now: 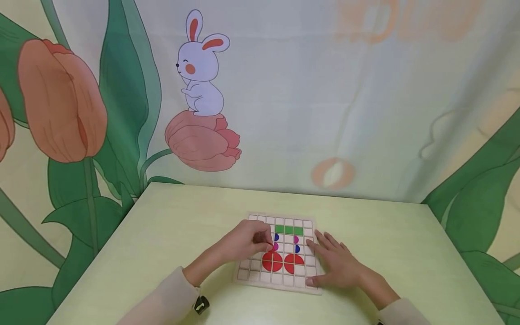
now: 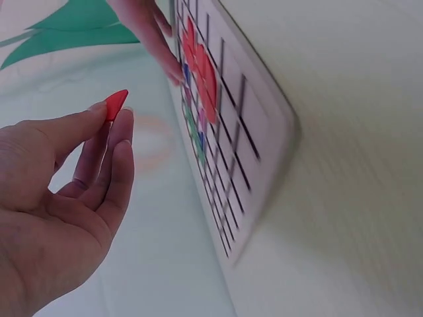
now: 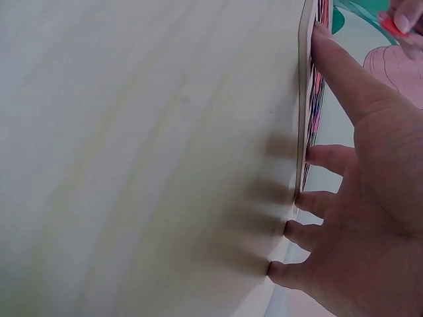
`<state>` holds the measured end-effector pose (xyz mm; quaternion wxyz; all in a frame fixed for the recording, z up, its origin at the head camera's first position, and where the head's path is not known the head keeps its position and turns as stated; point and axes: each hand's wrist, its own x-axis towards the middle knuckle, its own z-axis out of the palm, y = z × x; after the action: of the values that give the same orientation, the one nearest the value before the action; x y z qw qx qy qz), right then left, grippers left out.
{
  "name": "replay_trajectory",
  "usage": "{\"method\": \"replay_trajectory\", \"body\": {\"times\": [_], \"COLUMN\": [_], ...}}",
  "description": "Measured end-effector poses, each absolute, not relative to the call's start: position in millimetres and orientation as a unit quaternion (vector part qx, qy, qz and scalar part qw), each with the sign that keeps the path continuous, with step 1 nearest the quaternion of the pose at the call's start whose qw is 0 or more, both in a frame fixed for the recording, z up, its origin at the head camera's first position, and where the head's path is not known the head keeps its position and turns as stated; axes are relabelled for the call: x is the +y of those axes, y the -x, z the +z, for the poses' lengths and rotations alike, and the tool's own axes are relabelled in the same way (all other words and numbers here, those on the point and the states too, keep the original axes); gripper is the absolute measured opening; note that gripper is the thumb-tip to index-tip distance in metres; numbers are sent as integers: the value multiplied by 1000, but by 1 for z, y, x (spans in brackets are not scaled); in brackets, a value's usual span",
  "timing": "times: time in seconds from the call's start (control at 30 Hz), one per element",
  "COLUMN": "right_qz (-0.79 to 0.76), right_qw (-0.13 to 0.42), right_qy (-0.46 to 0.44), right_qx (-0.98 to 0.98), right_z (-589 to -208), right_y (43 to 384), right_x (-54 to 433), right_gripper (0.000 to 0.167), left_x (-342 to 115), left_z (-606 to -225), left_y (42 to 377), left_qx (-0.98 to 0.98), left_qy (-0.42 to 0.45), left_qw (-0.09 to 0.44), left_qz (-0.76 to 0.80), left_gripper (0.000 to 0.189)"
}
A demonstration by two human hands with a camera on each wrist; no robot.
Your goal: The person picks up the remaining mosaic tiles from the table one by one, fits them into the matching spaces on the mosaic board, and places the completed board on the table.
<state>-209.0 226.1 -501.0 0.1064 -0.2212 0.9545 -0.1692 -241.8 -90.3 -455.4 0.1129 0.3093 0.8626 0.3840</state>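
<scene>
My left hand (image 1: 243,242) pinches a small red tile with a curved edge (image 2: 116,104) between thumb and fingertips, above the left half of a wooden grid board (image 1: 243,275). On the board lie a full red circle made of tiles (image 1: 272,262) and, to its right, a red circle lacking its lower right quarter (image 1: 293,261). Above them sit blue and pink half-round tiles (image 1: 297,248), then a row of green squares (image 1: 289,230). My right hand (image 1: 341,265) rests with spread fingers on the board's right edge, thumb at the lower right corner.
The board lies on a pale yellow-green table (image 1: 183,216). Behind the table hangs a printed cloth (image 1: 276,113) with a rabbit and tulips. A dark strap piece (image 1: 201,304) shows at my left sleeve.
</scene>
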Motion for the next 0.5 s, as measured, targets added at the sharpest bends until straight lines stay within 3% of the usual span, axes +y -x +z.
{"method": "replay_trajectory", "body": {"times": [0.27, 0.5], "right_qz": [-163, -164], "right_qw": [100, 108], "right_qy": [224, 227], "right_qx": [956, 954], "right_z": [-501, -502], "right_y": [209, 209], "right_x": [229, 226], "right_gripper": [110, 111], "left_x": [-58, -55], "left_z": [-448, -434], "left_y": [245, 240], "left_qx": [850, 846], "left_qy": [-328, -273], "left_qw": [112, 91], "left_qz": [397, 449], "left_gripper": [13, 9]}}
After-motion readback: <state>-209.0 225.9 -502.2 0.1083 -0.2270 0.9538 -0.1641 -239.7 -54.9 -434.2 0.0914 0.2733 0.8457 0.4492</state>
